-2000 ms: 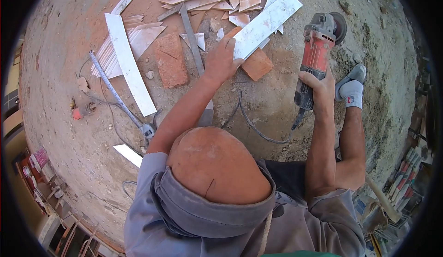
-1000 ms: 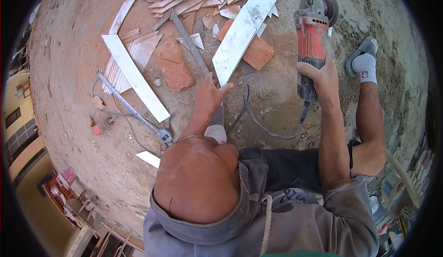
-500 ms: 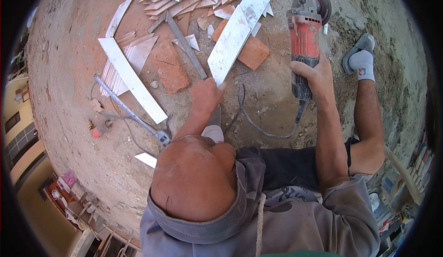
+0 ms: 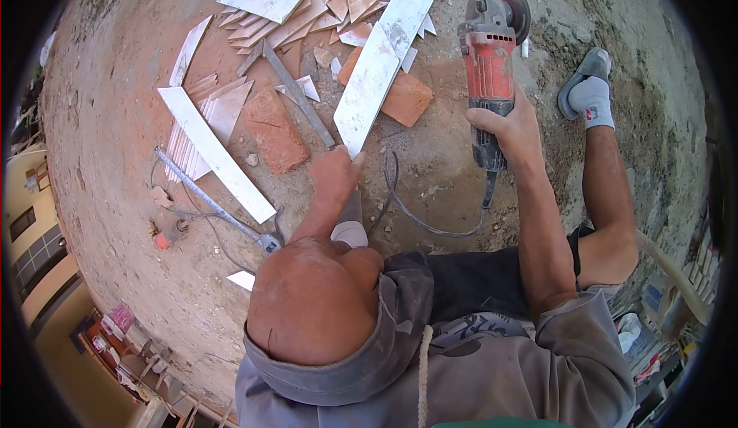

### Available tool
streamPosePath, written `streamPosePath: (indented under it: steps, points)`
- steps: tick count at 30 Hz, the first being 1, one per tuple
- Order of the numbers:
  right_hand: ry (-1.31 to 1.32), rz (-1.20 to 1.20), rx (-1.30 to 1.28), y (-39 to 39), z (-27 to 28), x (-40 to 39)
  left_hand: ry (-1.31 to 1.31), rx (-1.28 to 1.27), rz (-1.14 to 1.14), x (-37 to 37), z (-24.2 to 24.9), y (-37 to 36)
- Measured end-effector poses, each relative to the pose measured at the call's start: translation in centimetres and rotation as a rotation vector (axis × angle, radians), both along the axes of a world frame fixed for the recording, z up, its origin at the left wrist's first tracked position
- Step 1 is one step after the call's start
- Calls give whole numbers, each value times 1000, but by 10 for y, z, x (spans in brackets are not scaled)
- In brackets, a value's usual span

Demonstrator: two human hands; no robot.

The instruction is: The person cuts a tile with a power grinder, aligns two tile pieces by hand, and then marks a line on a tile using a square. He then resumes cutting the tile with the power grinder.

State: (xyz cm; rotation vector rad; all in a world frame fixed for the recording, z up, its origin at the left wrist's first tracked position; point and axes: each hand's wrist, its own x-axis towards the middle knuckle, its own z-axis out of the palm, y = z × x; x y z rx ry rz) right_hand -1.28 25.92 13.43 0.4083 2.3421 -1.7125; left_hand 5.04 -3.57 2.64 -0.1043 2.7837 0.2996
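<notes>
My right hand [image 4: 503, 132] is wrapped round the black handle of a red angle grinder [image 4: 490, 66], raised with its disc at the top right. The disc's motion cannot be made out. My left hand [image 4: 334, 173] is closed at the near tip of a long white tile strip [image 4: 363, 89], with the thumb along its edge. The strip lies over a brick [image 4: 407, 99], and another white piece [image 4: 415, 1] continues beyond it. A metal square [image 4: 296, 89] reaches almost to my left fingers; whether they touch it is hidden.
A second brick [image 4: 274, 130] lies left of the square. Stacked tile pieces [image 4: 292, 20] are at the back. Another white strip [image 4: 215, 155] and an extended tape measure [image 4: 207, 191] lie left. The grinder's cord [image 4: 430, 228] loops across the dirt. A red tool [image 4: 171, 236] lies farther left.
The view has shifted slightly, so the tiles and bricks appear lower and farther left. My left hand stays at the strip's tip, and my right hand still holds the angle grinder.
</notes>
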Motion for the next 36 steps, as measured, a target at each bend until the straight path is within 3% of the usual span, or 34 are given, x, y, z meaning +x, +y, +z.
streamPosePath:
  steps: [9,12,14,15,17,26,36]
  points:
    - [30,-40,21,5,-8,-1,29,-16,3,-4,13,-1]
    - [26,-38,38,6,-7,-1,10,-51,156,-15,32,1]
    - [18,-45,30,6,-5,-1,253,-40,124,-23,31,0]
    - [6,-51,21,5,-5,-1,253,-40,124,-29,27,1]
    - [-13,-44,16,6,-6,-1,508,16,-14,-50,18,6]
    - [2,-48,48,12,-12,1,217,54,-52,-96,16,47]
    - [-35,-59,50,18,-13,-1,216,121,-60,-99,7,46]
